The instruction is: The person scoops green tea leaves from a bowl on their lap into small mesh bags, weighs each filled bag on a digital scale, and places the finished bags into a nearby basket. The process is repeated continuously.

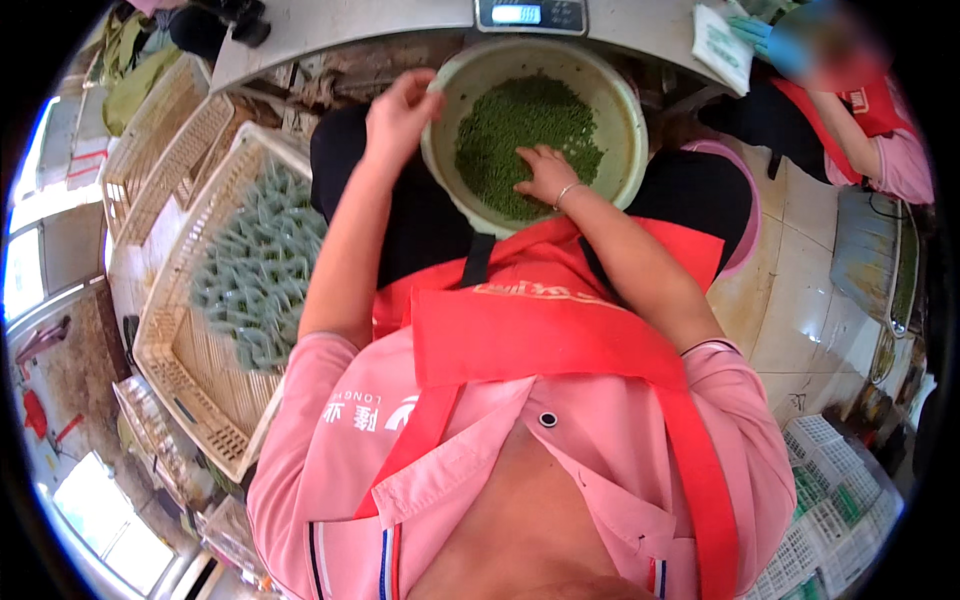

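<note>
A large pale green basin (625, 190) sits between my knees, with a heap of small green peppercorn-like grains (525, 105) in it. My right hand (550, 176) reaches into the basin and rests on the grains, fingers spread, a bracelet at the wrist. At the basin's left rim is my left hand (400, 115), fingers loosely bent and apart with nothing seen in them. Whether its fingertips touch the rim, I cannot tell. To my left, a cream plastic crate (185, 385) holds many upright clear bags (262, 255) with green contents.
Ahead is a grey table (400, 30) bearing a digital scale (530, 14) and a white printed packet (722, 50). A co-worker in a red apron (868, 105) sits at right. A pink tub (745, 190) stands behind my right knee; white crates (825, 500) lie at lower right.
</note>
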Available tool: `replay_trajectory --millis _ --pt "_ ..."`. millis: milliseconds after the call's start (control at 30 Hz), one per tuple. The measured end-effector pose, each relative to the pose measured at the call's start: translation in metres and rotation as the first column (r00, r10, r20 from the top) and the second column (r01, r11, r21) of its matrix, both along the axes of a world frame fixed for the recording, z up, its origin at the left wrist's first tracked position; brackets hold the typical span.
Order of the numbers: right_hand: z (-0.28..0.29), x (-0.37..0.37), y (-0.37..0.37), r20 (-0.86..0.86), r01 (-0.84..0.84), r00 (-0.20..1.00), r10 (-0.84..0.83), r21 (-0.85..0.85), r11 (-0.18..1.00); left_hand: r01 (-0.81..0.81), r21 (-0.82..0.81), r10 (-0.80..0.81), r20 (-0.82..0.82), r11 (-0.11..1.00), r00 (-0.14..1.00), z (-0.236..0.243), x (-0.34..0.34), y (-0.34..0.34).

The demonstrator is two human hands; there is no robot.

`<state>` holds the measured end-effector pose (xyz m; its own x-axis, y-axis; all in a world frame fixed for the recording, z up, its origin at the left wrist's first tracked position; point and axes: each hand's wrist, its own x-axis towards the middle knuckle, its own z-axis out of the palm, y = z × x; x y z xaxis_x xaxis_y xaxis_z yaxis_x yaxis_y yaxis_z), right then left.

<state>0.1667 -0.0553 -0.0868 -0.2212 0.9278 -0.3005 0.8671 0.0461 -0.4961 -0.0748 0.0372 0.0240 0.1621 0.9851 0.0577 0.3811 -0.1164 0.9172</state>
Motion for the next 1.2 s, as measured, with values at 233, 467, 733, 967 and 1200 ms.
replay_trajectory --millis 233,467,733,967,1200 --pt "-0.019 -0.026 -0.015 0.235 -0.348 0.904 0.358 -0.081 0.934 0.014 0.036 -0.021 0.216 0.999 0.976 0.001 -0.043 0.055" --pt "-0.069 0.027 0.041 -0.144 0.266 0.940 -0.310 -0.258 0.929 -0.021 0.129 0.051 -0.239 0.991 0.970 0.025 -0.006 0.019" --pt "0.022 0.043 0.066 -0.402 0.270 0.659 -0.635 -0.662 0.699 -0.035 0.115 0.069 -0.300 0.993 0.951 0.035 -0.002 0.026" --pt "0.006 0.064 0.086 -0.312 0.323 0.768 -0.560 -0.566 0.758 -0.002 0.085 0.030 -0.325 0.996 0.945 0.038 0.000 0.029" --pt "-0.065 0.096 0.143 0.079 0.239 0.966 -0.245 0.078 0.968 0.014 0.062 0.012 -0.405 0.998 0.914 0.042 0.005 0.033"
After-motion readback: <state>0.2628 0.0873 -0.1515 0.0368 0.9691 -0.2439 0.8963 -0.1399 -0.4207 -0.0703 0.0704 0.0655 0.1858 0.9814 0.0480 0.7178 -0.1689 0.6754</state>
